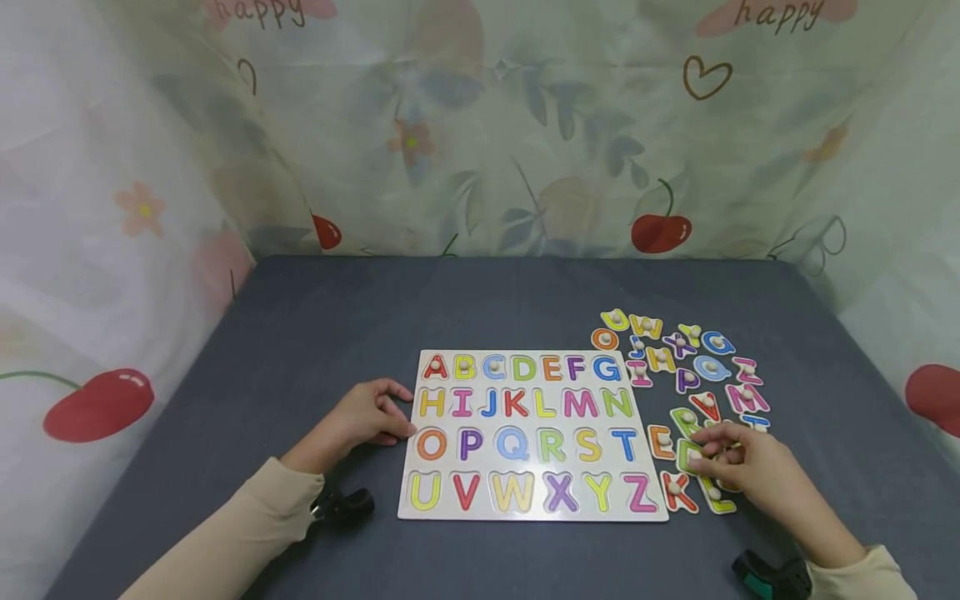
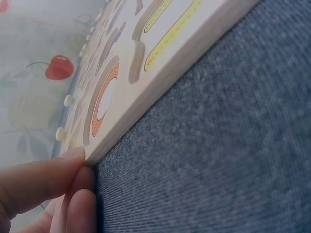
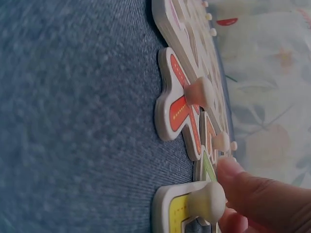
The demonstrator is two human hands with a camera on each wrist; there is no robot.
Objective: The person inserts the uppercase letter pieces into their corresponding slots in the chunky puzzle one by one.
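Board [image 1: 532, 422] sits just left of the green letter [image 1: 683, 457] the right hand [image 1: 752, 462] pinches, left hand [image 1: 367, 417] gripping its left edge

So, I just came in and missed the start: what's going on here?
A person is working on an alphabet puzzle. The left hand holds the left edge of the letter board, while the right hand has its fingers at a green letter piece; whether it grips the knob is hidden. The A, B and C pieces sit in their slots; the other slots look unfilled. Loose letter pieces lie along the board's right side and beyond its far right corner.
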